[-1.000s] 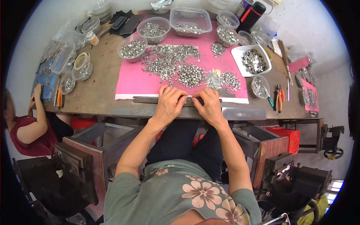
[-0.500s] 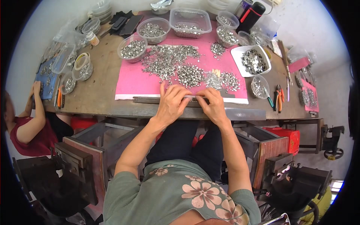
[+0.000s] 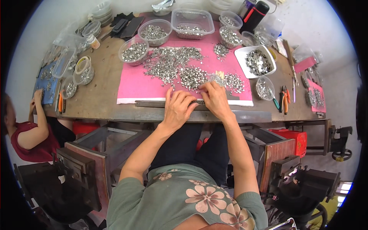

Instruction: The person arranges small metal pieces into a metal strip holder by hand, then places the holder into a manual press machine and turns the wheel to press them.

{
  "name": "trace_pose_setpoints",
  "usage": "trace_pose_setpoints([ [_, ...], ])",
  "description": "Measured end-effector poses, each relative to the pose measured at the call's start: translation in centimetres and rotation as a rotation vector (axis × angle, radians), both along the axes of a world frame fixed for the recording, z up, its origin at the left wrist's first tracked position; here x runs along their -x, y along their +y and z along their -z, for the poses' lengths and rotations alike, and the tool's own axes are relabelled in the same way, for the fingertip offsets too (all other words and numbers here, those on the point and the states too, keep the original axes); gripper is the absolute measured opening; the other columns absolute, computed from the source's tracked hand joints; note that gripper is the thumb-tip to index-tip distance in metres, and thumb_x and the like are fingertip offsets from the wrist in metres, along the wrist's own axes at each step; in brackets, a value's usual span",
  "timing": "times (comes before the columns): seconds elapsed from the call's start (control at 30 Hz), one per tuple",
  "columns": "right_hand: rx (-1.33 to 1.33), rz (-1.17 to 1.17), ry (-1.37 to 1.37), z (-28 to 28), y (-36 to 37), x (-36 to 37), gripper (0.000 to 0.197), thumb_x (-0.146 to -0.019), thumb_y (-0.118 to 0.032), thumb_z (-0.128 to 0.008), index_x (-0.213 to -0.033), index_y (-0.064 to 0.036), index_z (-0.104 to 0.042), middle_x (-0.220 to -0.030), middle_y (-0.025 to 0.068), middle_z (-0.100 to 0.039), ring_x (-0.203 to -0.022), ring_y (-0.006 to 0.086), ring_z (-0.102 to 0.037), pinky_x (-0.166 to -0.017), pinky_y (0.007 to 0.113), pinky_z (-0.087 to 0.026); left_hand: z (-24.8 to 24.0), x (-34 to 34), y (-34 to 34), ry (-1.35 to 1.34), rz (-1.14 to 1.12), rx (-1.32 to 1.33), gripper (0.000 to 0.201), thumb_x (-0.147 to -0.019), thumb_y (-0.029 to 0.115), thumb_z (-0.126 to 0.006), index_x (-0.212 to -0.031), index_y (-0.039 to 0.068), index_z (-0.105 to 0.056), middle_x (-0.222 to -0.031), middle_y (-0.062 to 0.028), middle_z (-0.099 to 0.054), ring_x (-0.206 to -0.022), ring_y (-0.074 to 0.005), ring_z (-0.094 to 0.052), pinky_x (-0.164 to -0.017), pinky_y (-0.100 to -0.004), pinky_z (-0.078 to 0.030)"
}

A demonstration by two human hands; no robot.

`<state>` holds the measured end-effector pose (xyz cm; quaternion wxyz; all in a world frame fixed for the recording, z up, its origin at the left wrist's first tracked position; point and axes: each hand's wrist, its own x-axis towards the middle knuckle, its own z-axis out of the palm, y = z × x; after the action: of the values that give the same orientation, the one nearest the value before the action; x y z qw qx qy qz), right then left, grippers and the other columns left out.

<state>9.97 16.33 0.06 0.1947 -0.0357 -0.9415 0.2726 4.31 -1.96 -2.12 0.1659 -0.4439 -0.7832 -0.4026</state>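
My left hand lies over a long dark metal bar at the table's front edge. Its fingers are bent, with thumb and forefinger close together by the bar; anything between them is too small to make out. My right hand is pinched at the near side of a pile of small shiny metal pieces, and its fingertips hide whatever they hold. A larger heap of metal bits spreads behind on the pink mat. Thin silver pieces and another small pile lie right of my right hand.
Clear tubs of metal parts line the back, with a white tray at right. Pliers and a black flask are also right. A co-worker sits far left. Vises stand below the table.
My right hand has moved away from the bar and my left fingers, forward to the pile of metal pieces. My left hand has stayed by the bar, shifting slightly.
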Motion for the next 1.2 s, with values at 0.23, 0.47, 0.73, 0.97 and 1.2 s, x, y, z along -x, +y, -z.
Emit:
trace_pose_setpoints([
  [0.23,0.038,0.003,0.030,-0.4,1.2,-1.2,0.007,-0.088,-0.008,-0.067,-0.095,-0.0070,-0.070,-0.086,0.0091,-0.062,-0.085,0.0293,-0.062,-0.079,0.042,-0.041,0.1,-0.1,0.2,0.004,-0.012,-0.022,0.018,-0.083,0.018,-0.079,-0.098,0.009,-0.072,-0.098,-0.0045,-0.066,-0.100,-0.0262,-0.062,-0.106,-0.0536,-0.034],
  [0.47,0.101,0.038,-0.032,-0.4,0.4,-0.5,0.007,-0.087,-0.009,-0.070,-0.093,-0.0061,-0.070,-0.087,0.0084,-0.064,-0.085,0.0283,-0.063,-0.080,0.042,-0.040,-1.1,1.5,0.7,-0.020,-0.042,0.032,0.011,-0.086,0.018,-0.075,-0.095,0.012,-0.073,-0.090,-0.0033,-0.066,-0.093,-0.0244,-0.059,-0.102,-0.0500,-0.034],
  [0.73,0.004,0.064,-0.028,0.2,0.0,0.0,0.006,-0.087,-0.009,-0.070,-0.090,-0.0038,-0.068,-0.086,0.0096,-0.063,-0.085,0.0294,-0.061,-0.078,0.042,-0.040,-0.8,3.3,3.1,0.079,-0.020,0.134,0.008,-0.083,0.017,-0.076,-0.089,0.015,-0.071,-0.086,-0.0014,-0.062,-0.094,-0.0231,-0.057,-0.099,-0.0490,-0.034],
  [0.97,0.032,-0.063,0.063,-1.0,-1.1,-2.4,0.009,-0.087,-0.004,-0.070,-0.094,-0.0050,-0.065,-0.088,0.0079,-0.060,-0.084,0.0275,-0.059,-0.081,0.040,-0.040,-0.7,4.6,1.5,0.022,0.027,0.144,0.006,-0.084,0.018,-0.076,-0.087,0.014,-0.073,-0.086,-0.0020,-0.061,-0.095,-0.0238,-0.057,-0.100,-0.0528,-0.033],
  [1.2,-0.023,-0.100,0.132,-0.5,-1.3,-3.0,0.009,-0.085,-0.003,-0.072,-0.093,-0.0057,-0.067,-0.089,0.0078,-0.060,-0.087,0.0269,-0.059,-0.080,0.038,-0.041,-0.3,4.1,1.9,-0.020,0.025,0.110,0.007,-0.085,0.019,-0.076,-0.088,0.015,-0.073,-0.087,-0.0022,-0.061,-0.096,-0.0238,-0.057,-0.101,-0.0534,-0.031],
])
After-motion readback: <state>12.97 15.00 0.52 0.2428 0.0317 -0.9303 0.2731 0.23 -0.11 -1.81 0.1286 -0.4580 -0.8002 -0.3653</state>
